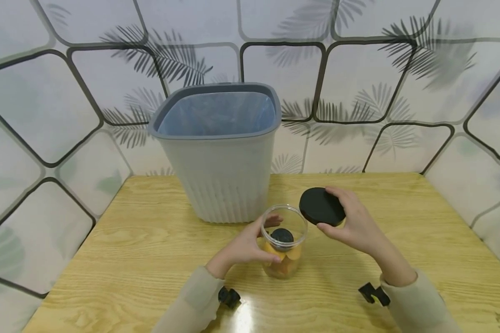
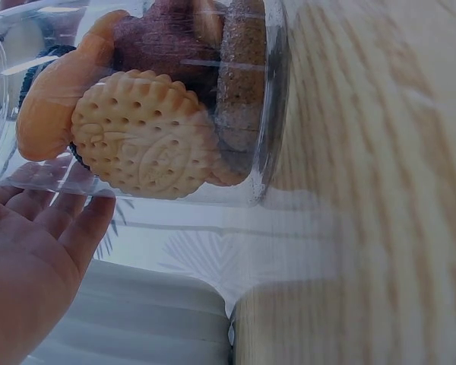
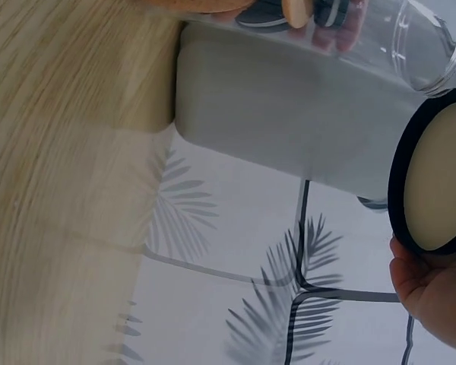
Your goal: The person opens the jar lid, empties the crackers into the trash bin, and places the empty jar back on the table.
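Observation:
A clear plastic jar [image 1: 284, 269] stands upright on the wooden table, its round mouth uncovered. My left hand [image 1: 246, 243] grips it from the left, thumb in front and fingers around the far side. Inside, the left wrist view shows a round biscuit [image 2: 140, 137] with a scalloped edge, an orange piece [image 2: 49, 114] and brown pieces. A dark round piece [image 1: 282, 235] lies on top of the contents. Just right of the jar's mouth, my right hand [image 1: 354, 226] pinches a black round lid [image 1: 321, 206] by its edge. The lid's pale underside shows in the right wrist view.
Behind the jar, slightly left, a tall pale-grey bin [image 1: 225, 180] with a blue-grey rim stands on the table [image 1: 141, 259]. A leaf-patterned backdrop [image 1: 283, 69] rises behind and at both sides. Small black clips [image 1: 229, 297] hang at the sleeves.

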Tool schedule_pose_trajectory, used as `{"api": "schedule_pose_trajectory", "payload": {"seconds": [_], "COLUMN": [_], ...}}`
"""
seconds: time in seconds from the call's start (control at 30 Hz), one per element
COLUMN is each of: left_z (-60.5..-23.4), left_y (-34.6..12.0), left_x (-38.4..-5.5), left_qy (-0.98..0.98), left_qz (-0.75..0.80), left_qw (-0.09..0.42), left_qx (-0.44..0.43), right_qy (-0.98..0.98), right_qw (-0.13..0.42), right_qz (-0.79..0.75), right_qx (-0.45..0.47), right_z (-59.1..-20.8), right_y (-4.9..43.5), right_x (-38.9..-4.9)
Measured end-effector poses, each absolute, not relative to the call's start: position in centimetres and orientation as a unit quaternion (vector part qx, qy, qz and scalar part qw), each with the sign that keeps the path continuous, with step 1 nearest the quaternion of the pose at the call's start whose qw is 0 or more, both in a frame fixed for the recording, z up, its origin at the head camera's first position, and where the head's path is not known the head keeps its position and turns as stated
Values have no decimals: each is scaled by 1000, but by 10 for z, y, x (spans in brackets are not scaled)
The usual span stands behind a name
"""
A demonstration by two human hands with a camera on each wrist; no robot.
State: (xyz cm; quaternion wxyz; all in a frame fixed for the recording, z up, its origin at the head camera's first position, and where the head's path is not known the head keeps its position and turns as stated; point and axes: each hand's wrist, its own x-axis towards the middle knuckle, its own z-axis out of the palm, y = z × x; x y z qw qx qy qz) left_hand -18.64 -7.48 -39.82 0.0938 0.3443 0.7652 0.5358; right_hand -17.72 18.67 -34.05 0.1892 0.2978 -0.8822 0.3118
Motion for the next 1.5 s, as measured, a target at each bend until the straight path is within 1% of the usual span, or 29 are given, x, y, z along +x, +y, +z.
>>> {"api": "schedule_pose_trajectory", "payload": {"seconds": [0.13,0.33,0.67,1.1,1.5], "left_z": [-399,-399,-399,-398,-397], "left_y": [-75,-75,-75,-75,-75], "left_x": [-187,-187,-187,-187,-186], "left_qy": [762,765,767,762,762], "left_qz": [538,534,530,535,535], "left_qw": [87,90,91,93,94], "left_qx": [350,349,349,352,352], "right_qy": [-887,-899,-919,-933,-938], "right_qw": [178,164,109,75,64], "right_qz": [315,297,280,245,226], "right_qx": [286,278,255,252,256], "right_z": [-342,-348,-358,-374,-388], "right_y": [188,189,187,186,186], "right_x": [-181,-188,-200,-211,-217]}}
